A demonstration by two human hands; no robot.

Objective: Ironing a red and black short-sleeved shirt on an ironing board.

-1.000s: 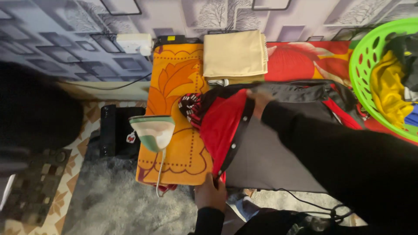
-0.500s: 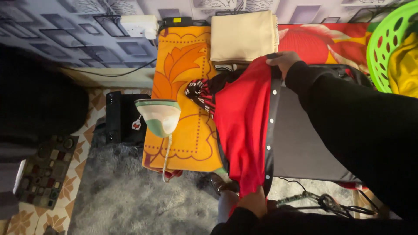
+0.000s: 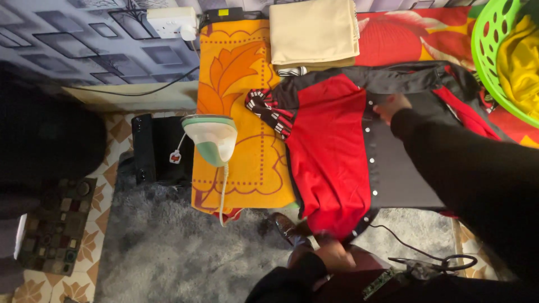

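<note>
A red and dark grey shirt (image 3: 328,146) with white snap buttons lies spread on the orange patterned cloth (image 3: 241,84), its red front panel opened out to the left. My right hand (image 3: 391,106) grips the shirt at the upper end of the button strip. My left hand (image 3: 335,255) holds the shirt's lower hem at the near edge, blurred. A green and white iron (image 3: 212,139) stands upright on the orange cloth, left of the shirt, and neither hand touches it.
A folded beige cloth (image 3: 313,31) lies behind the shirt. A green laundry basket (image 3: 487,50) with clothes sits at the far right. A white wall socket (image 3: 170,19) and a black box (image 3: 154,148) are at the left, above a grey rug (image 3: 179,252). Cables (image 3: 426,261) lie near my legs.
The red panel has been spread wider and flatter. My right hand slid down from the collar end to the button strip. The left hand stayed at the hem.
</note>
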